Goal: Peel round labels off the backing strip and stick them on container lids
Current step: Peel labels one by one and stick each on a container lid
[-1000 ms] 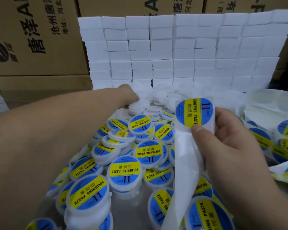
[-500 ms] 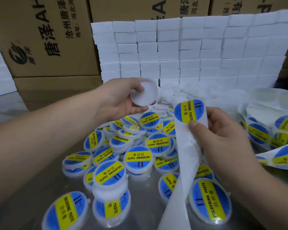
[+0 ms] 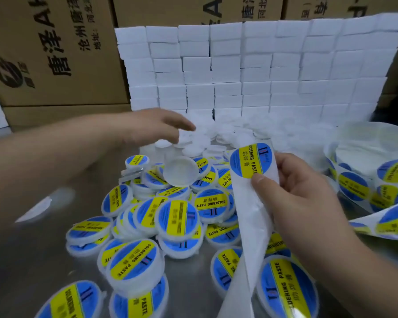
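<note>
My right hand (image 3: 301, 193) pinches the white backing strip (image 3: 251, 226), thumb just under a round blue-and-yellow "Soldering Paste" label (image 3: 251, 160) at the strip's top. My left hand (image 3: 156, 125) hovers with relaxed fingers and holds nothing. Just below it a plain white unlabelled container (image 3: 180, 171) lies on its side, open face up, on the pile of labelled lids (image 3: 177, 216). More plain white containers (image 3: 207, 138) lie heaped behind.
A wall of stacked white boxes (image 3: 251, 70) stands at the back, with brown cartons (image 3: 51, 53) behind it. The label roll (image 3: 377, 177) and loose strip lie at the right. A shiny metal table (image 3: 28, 255) shows at the left.
My left hand held a plain white container half a second ago; it has let go, and the container now lies on the pile below. My right hand still holds the strip.
</note>
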### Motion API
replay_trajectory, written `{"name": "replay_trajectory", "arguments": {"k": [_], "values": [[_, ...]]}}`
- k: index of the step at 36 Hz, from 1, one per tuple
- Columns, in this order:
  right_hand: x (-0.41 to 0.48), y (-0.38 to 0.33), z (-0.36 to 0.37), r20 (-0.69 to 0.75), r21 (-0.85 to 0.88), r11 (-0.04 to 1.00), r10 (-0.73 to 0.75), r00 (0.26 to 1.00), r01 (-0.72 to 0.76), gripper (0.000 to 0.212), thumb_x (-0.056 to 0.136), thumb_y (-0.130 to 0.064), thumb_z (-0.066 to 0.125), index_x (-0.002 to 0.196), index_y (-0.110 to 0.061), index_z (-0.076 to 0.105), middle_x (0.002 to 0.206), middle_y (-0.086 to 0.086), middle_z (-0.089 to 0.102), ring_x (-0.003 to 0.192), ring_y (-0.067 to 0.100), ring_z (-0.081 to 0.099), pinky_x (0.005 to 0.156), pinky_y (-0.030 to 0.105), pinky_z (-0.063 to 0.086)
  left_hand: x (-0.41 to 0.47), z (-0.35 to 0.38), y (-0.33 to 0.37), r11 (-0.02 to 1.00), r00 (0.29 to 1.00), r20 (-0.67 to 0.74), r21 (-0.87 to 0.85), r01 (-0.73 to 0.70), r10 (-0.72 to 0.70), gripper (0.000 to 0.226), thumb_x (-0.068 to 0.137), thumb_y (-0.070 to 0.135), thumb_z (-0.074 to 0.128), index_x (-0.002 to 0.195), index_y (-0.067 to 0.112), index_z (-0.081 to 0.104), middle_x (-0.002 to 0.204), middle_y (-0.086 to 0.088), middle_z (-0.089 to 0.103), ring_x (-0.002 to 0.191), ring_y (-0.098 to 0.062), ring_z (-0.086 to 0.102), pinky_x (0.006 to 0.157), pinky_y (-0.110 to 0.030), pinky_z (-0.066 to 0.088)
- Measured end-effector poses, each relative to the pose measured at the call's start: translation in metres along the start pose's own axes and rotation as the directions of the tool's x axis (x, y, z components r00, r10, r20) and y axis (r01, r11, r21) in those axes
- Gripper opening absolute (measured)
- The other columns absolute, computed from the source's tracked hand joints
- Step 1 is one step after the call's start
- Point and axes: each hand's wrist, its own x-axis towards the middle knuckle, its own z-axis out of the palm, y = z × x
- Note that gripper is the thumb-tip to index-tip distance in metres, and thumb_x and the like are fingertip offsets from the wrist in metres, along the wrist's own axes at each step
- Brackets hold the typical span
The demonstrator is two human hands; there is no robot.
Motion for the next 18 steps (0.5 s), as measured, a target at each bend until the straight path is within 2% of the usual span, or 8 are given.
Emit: {"name": "replay_trajectory", "arguments": {"k": [1,3,5,9,11,14,16,18], "values": [[0.0,-0.001,0.0,0.0,-0.015,1.0,-0.002,1.0,0.002,0.021,0.081,-0.023,0.056,0.092,-0.039,0.063,0.084,-0.009,0.073,0.075,0.013,0.069,0.071,0.043,0.057,0.01,-0.002,-0.001,1.0,0.998,-0.059,-0.004,0.004,-0.004,0.03,0.079,0.017,0.055,0.097,0.04,0.057,0.104,0.024,0.055,0.1,0.004,0.05,0.074,-0.004,0.036],[-0.001,-0.002,0.001,0.005,-0.037,0.999,0.0,1.0,0.001,0.021,0.077,-0.028,0.054,0.093,-0.039,0.062,0.085,-0.009,0.073,0.077,0.015,0.069,0.074,0.048,0.056,0.034,-0.002,-0.006,0.999,0.982,-0.185,-0.006,0.045,-0.045,0.029,0.086,0.008,0.049,0.098,0.032,0.059,0.096,0.019,0.056,0.087,0.005,0.052,0.061,-0.009,0.04],[-0.001,-0.003,0.001,0.004,-0.039,0.999,0.003,1.0,-0.003,0.022,0.074,-0.031,0.053,0.093,-0.039,0.062,0.085,-0.009,0.072,0.076,0.014,0.069,0.074,0.049,0.056,0.059,0.005,-0.012,0.994,0.969,-0.239,0.063,0.084,-0.067,0.03,0.089,0.007,0.045,0.105,0.027,0.061,0.106,0.012,0.059,0.092,-0.004,0.053,0.069,-0.016,0.041],[-0.002,-0.005,0.0,-0.002,-0.029,1.0,0.012,1.0,-0.012,0.024,0.072,-0.031,0.052,0.091,-0.043,0.061,0.082,-0.011,0.072,0.072,0.011,0.069,0.07,0.043,0.058,0.1,0.024,-0.03,0.952,0.982,-0.123,0.254,0.174,-0.146,0.038,0.094,0.015,0.046,0.13,0.023,0.051,0.137,-0.003,0.048,0.115,-0.018,0.048,0.087,-0.021,0.035],[-0.001,-0.005,0.0,0.011,-0.016,1.0,0.023,1.0,-0.023,0.025,0.073,-0.03,0.052,0.092,-0.044,0.062,0.082,-0.011,0.073,0.072,0.009,0.07,0.069,0.042,0.059,0.114,0.035,-0.039,0.934,0.976,-0.07,0.284,0.215,-0.204,0.041,0.095,0.024,0.047,0.135,0.023,0.045,0.144,-0.005,0.039,0.126,-0.023,0.04,0.094,-0.025,0.033],[0.0,-0.004,-0.001,0.02,-0.012,1.0,0.02,1.0,-0.019,0.027,0.072,-0.03,0.053,0.093,-0.044,0.062,0.083,-0.012,0.073,0.073,0.01,0.07,0.067,0.04,0.059,0.13,0.049,-0.047,0.914,0.965,-0.01,0.317,0.252,-0.263,0.051,0.093,0.035,0.05,0.14,0.024,0.037,0.148,-0.005,0.033,0.132,-0.025,0.034,0.106,-0.034,0.03],[0.0,-0.003,-0.001,0.03,0.016,0.999,0.028,0.999,-0.029,0.027,0.072,-0.029,0.054,0.092,-0.045,0.062,0.082,-0.013,0.073,0.073,0.007,0.07,0.064,0.034,0.059,0.137,0.055,-0.048,0.892,0.961,0.036,0.383,0.239,-0.273,0.057,0.09,0.04,0.054,0.141,0.022,0.037,0.141,-0.005,0.043,0.128,-0.025,0.042,0.104,-0.035,0.034],[0.0,-0.003,-0.001,0.042,0.049,0.998,0.039,0.998,-0.041,0.028,0.072,-0.027,0.054,0.091,-0.045,0.063,0.082,-0.013,0.073,0.073,0.006,0.07,0.061,0.029,0.059,0.141,0.06,-0.048,0.872,0.961,0.04,0.432,0.229,-0.273,0.056,0.086,0.039,0.06,0.136,0.019,0.044,0.112,-0.002,0.06,0.108,-0.023,0.058,0.091,-0.031,0.043]]}}
